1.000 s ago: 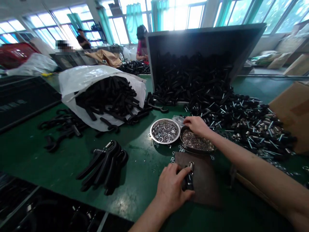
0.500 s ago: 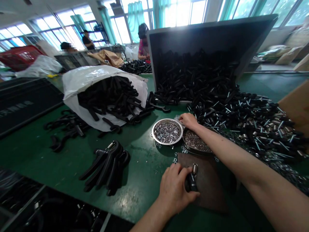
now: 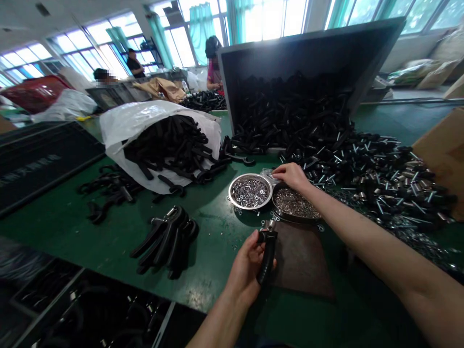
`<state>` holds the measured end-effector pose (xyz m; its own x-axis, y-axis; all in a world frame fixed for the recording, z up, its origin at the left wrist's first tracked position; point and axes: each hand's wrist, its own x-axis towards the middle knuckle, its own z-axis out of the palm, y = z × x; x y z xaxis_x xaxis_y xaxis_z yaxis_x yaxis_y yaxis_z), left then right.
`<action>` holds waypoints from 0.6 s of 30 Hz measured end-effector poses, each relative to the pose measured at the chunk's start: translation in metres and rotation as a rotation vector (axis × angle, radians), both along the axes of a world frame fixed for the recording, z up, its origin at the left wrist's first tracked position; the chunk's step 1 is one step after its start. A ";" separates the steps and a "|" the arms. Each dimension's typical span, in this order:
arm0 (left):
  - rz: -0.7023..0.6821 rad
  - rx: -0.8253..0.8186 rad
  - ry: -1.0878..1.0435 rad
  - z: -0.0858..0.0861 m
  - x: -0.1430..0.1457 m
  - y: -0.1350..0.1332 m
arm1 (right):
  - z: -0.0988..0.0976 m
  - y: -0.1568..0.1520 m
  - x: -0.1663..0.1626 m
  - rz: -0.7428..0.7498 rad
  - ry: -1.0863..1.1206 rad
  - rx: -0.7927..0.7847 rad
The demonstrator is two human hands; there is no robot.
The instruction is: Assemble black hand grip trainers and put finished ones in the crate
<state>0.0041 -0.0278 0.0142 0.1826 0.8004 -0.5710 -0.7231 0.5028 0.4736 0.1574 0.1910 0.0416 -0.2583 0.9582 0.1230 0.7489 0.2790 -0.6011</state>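
My left hand point(image 3: 245, 270) is closed around a black curved handle point(image 3: 268, 258), held upright over the near end of a brown flat plate point(image 3: 304, 263). A metal coil spring point(image 3: 270, 225) sits at the handle's top. Farther off, my right hand point(image 3: 294, 177) has its fingertips pinched together beside a small clear plastic bag point(image 3: 267, 174); whatever is between them is too small to make out. Below that hand lies a round dish point(image 3: 286, 217) of small coppery parts. Touching it on the left, a steel bowl point(image 3: 232, 202) holds washers and small metal pieces.
Several finished-looking black handles point(image 3: 168, 244) lie left of my left hand. Behind them a white sack point(image 3: 123, 118) spills black parts. A large grey bin point(image 3: 308, 48) tips out more, with a heap of sprung handles point(image 3: 391, 179) at right. Dark crates stand at the lower left. People sit farther back.
My left hand has raised the handle off the plate and turned it upright, spring end up. My right hand has shifted slightly right, its fingers still pinched by the bag.
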 end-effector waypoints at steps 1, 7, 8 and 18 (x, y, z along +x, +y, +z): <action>0.012 -0.026 -0.072 0.000 -0.001 -0.001 | 0.004 -0.015 0.004 0.008 0.044 -0.010; 0.002 -0.065 -0.319 0.006 0.001 -0.008 | 0.014 -0.136 0.023 0.030 0.541 -0.183; -0.002 -0.065 -0.344 0.007 0.002 -0.009 | 0.012 -0.153 0.023 0.019 0.566 -0.218; -0.028 -0.048 -0.382 0.013 0.019 -0.016 | -0.001 -0.198 0.024 0.137 0.321 0.166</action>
<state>0.0228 -0.0441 0.0271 0.4107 0.7662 -0.4943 -0.8289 0.5396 0.1477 0.1814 -0.0068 0.0401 -0.3057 0.8778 0.3688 0.4790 0.4765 -0.7372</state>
